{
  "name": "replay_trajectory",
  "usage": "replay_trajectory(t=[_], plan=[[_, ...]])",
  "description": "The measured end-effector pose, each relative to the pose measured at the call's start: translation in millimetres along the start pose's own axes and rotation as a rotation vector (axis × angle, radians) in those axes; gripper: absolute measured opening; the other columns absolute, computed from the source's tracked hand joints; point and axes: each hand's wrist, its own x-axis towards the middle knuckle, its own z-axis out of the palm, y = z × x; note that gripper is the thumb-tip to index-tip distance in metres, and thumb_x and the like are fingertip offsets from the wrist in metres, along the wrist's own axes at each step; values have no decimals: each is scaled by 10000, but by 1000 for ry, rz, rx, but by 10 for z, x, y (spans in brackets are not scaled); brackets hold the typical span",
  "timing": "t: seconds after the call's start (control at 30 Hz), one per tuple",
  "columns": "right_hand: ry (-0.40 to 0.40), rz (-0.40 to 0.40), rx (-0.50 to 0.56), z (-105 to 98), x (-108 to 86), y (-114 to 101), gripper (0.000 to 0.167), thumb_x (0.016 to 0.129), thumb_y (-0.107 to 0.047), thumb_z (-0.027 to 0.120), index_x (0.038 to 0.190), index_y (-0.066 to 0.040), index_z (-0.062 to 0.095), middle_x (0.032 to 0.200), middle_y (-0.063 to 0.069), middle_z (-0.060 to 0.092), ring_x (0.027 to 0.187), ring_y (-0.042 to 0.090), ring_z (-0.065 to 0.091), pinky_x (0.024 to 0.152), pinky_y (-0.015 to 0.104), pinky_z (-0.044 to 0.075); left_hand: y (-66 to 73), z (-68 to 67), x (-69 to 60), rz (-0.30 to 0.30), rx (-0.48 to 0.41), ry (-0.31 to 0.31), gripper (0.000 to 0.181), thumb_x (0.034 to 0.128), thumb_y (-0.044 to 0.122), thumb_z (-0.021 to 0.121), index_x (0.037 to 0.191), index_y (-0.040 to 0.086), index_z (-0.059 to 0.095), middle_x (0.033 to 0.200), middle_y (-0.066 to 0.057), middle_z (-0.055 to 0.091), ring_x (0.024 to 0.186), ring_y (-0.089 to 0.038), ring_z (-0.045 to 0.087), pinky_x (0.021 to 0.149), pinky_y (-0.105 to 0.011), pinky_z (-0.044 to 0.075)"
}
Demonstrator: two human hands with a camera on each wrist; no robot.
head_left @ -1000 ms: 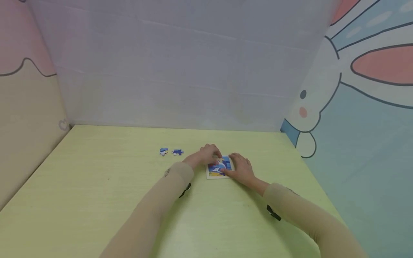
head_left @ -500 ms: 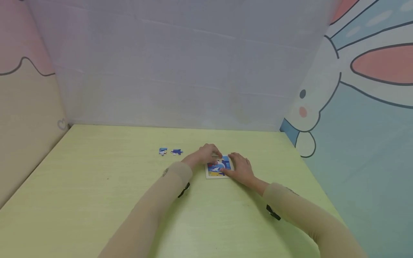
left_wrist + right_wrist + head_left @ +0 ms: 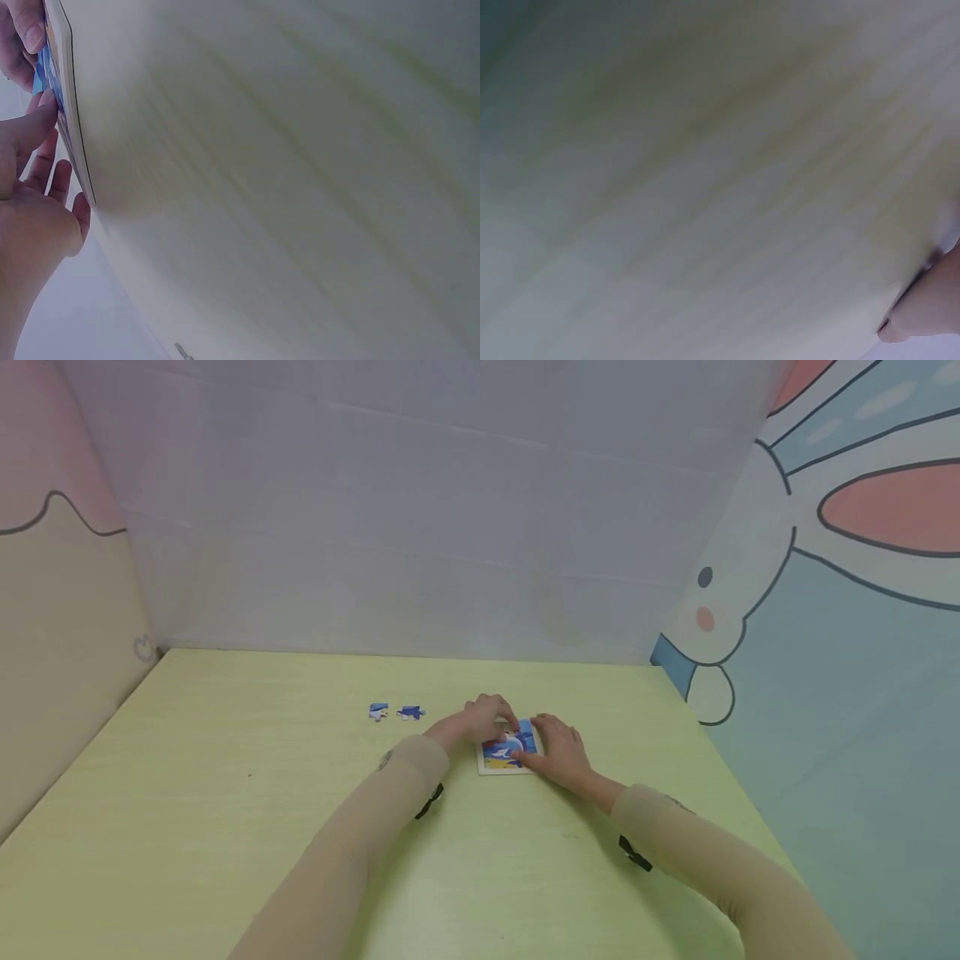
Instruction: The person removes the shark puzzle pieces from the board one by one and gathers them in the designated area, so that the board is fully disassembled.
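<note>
A small picture puzzle in a white frame lies on the table, showing a blue, white and yellow scene. My left hand reaches over its upper left part, thumb and index finger pinching what looks like a blue puzzle piece at the picture; the fingers hide most of the piece. My right hand rests across the frame's right side, its thumb on the picture and its fingers extended along the edge. In the right wrist view only one finger of that hand shows.
Two loose puzzle pieces, a blue-and-white one and a dark blue one, lie left of the frame. The pale yellow table is enclosed by a grey back wall and printed side walls, a rabbit drawing on the right.
The left fingertips have shifted very slightly over the puzzle. The right hand, the frame and the two loose pieces stay in place.
</note>
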Motion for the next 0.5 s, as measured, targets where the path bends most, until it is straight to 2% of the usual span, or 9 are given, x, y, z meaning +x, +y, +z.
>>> replay_trajectory(t=[0.2,0.5], plan=[[2,-6,-4,2,-8,-23,754,810,-482,680,1363,-30,437,1419,171,425,1339,359,344,1067,614,197,-21,5,7,31,-45,35,198,855,123,680,1028,215,708,1305,-24,551,1305,-270,395,1075,-574,217],[-4,-9,-12,32,-7,1,724,838,-483,650,1363,-33,435,1426,173,416,1346,359,334,1065,620,195,-66,42,0,-6,-143,59,233,831,129,712,1047,204,665,1253,-7,594,1234,-235,467,1078,-513,262]])
